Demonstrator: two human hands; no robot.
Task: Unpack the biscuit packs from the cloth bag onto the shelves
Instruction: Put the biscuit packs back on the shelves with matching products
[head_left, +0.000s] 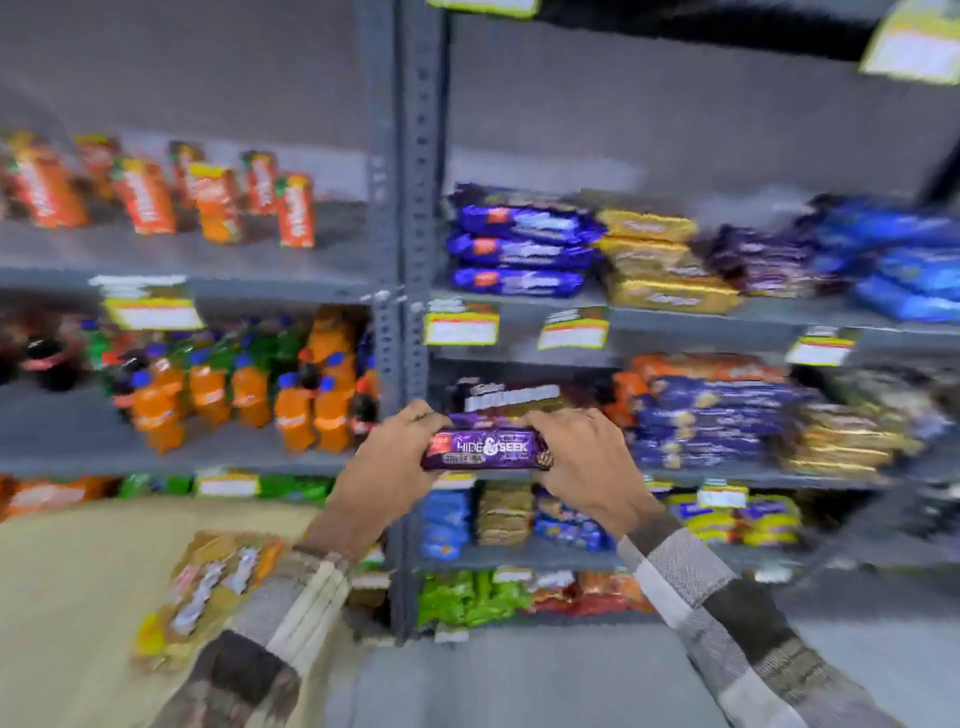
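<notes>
Left hand (387, 454) and right hand (584, 457) each clamped on one end of a purple foil "Hide & Seek" biscuit pack (485, 448), fingers curled over the top edge and thumbs underneath. The pack is level, label facing the camera. Risks, as I read it: the slot on the grey metal middle shelf (691, 475) is tight. A dark pack stack (511, 397) sits right behind and a blue-purple pack stack (717, 415) just to its right, so pushing in at an angle could knock those back or topple them. The slick wrapper is held only at the ends, so if one hand lets go early the pack tips off the shelf lip. The grey perforated upright post (410, 234) is close to the left hand, which could clip it on the way in. The beige cloth bag (78, 571) at lower left has nothing holding it, as far as I can see, with tan-orange packs (218, 582) showing at its mouth. Whether it's propped or hanging I can't tell, so it could slump. Position: the pack spans the gap between the two hands at frame centre, in front of the middle shelf's left end, not yet resting on it, well apart from the bag.
</notes>
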